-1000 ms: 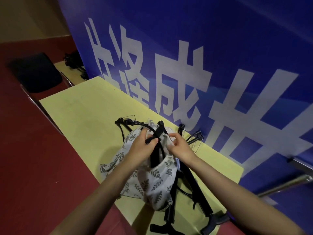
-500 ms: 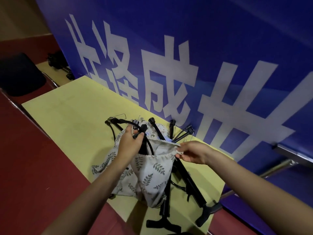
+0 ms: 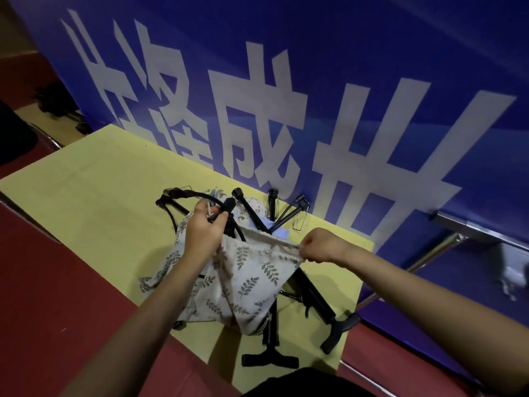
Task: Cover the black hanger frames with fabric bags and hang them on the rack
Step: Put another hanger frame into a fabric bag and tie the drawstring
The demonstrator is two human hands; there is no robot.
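A white fabric bag [image 3: 252,279] printed with grey leaves hangs over a black hanger frame [image 3: 226,207] above the yellow table [image 3: 86,202]. My left hand [image 3: 204,232] grips the frame's upper arm together with the bag's left rim. My right hand [image 3: 323,245] pinches the bag's right rim and stretches the mouth wide. The frame's lower legs [image 3: 272,351] stick out under the bag. More black frame arms [image 3: 289,210] and another leaf-print bag [image 3: 160,270] lie beneath.
A blue banner [image 3: 315,96] with large white characters stands along the table's far edge. Red floor [image 3: 57,310] runs along the near side. A metal rail [image 3: 446,245] sits at the right, a dark chair [image 3: 14,138] at far left.
My right hand has pulled the bag's rim out to the right, away from my left hand, opening the bag's mouth wide. The view has shifted left.
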